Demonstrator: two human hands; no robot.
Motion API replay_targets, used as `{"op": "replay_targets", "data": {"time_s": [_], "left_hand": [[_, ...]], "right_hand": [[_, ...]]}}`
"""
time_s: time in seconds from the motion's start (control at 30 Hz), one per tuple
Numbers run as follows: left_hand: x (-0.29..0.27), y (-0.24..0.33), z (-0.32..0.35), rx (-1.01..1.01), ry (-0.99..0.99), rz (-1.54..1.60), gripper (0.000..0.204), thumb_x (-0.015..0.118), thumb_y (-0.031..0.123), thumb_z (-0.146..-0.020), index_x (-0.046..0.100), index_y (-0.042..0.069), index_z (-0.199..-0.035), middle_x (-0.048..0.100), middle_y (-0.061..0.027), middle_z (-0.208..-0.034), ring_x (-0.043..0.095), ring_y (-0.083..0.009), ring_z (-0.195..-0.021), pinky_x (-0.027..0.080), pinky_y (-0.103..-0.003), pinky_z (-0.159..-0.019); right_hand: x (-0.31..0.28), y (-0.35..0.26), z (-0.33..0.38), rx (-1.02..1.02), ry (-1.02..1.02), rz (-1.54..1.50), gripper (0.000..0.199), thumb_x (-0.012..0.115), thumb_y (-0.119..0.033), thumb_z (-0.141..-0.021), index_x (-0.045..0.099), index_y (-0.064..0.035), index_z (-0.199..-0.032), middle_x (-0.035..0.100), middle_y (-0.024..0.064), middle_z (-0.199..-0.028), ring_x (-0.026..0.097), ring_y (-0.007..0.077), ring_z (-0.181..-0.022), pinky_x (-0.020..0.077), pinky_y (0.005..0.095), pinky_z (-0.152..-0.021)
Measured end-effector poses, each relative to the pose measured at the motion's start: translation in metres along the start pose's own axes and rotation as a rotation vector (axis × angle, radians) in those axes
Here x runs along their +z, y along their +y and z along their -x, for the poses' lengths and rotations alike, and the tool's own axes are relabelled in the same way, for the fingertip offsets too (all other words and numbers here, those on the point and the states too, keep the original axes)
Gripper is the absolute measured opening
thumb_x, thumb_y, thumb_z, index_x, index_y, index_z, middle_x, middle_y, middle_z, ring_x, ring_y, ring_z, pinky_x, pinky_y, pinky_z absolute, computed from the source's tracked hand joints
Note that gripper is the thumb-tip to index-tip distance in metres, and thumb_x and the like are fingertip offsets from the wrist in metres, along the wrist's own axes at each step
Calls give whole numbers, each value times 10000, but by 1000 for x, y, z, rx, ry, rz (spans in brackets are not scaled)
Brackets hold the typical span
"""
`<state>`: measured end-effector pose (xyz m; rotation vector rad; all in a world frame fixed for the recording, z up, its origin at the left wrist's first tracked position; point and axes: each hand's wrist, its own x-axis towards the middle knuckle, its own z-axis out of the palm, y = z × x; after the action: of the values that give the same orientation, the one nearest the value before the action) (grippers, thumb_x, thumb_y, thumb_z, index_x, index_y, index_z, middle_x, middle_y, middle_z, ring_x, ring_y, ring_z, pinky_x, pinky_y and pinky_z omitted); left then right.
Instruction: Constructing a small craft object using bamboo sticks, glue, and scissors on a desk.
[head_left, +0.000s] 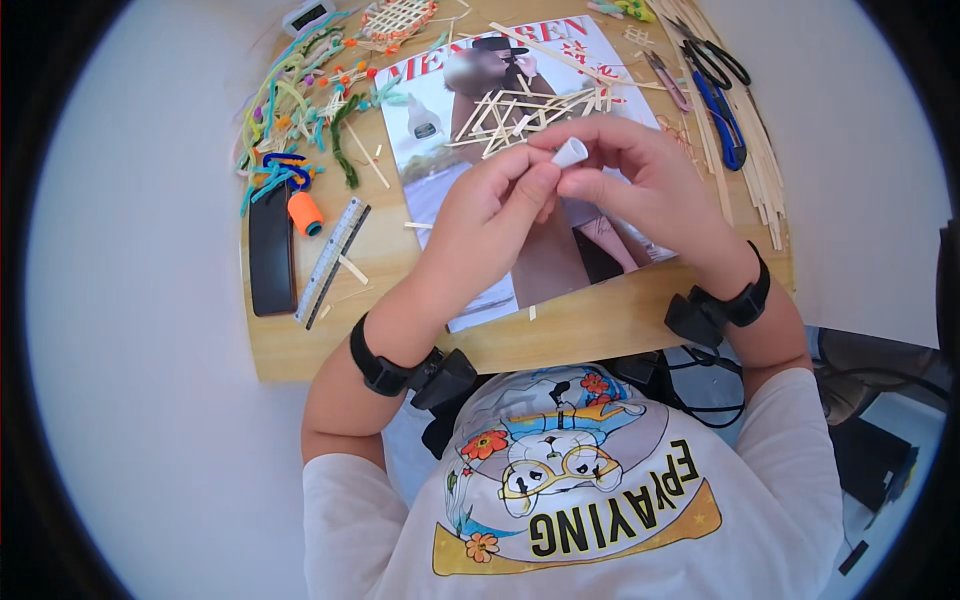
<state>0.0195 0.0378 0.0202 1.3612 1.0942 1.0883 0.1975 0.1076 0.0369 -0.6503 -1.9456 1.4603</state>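
Observation:
My left hand (505, 205) holds a small white tube-shaped piece (570, 153) between thumb and fingers, its open round end tilted up to the right. My right hand (640, 180) curls around the same piece from the other side, thumb and forefinger close against it. Its lower part is hidden by my fingers. Just beyond my hands, a loose lattice of thin wooden strips (520, 115) lies on a large magazine (430, 190). Both hands are above the magazine, near its middle.
At the left lie a black phone (270, 250), a clear ruler (335, 255), an orange thread spool (305, 213) and tangled colourful pipe cleaners (290, 120). On the right are long wooden strips (762, 170), a blue utility knife (720, 120) and black-handled scissors (712, 60).

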Motion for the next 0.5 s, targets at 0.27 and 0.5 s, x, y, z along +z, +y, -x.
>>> {"op": "replay_targets", "data": {"time_s": [0.27, 0.5], "left_hand": [[-20, 2, -1, 223, 390, -420, 245, 636, 262, -884, 597, 22, -852, 513, 3, -711, 477, -88, -661, 382, -229, -586], [-95, -11, -19, 394, 805, -814, 635, 791, 292, -715, 495, -4, -1192, 591, -119, -1035, 554, -225, -912, 459, -360, -805]], "right_hand": [[4, -5, -20, 71, 3, -122, 198, 560, -107, -897, 596, -9, -1066, 583, -13, -760, 499, 42, -658, 404, 189, -583], [-17, 27, -17, 25, 178, -127, 192, 486, -76, -934, 558, -4, -1097, 596, 27, -790, 519, 57, -646, 423, 191, -570]]}}
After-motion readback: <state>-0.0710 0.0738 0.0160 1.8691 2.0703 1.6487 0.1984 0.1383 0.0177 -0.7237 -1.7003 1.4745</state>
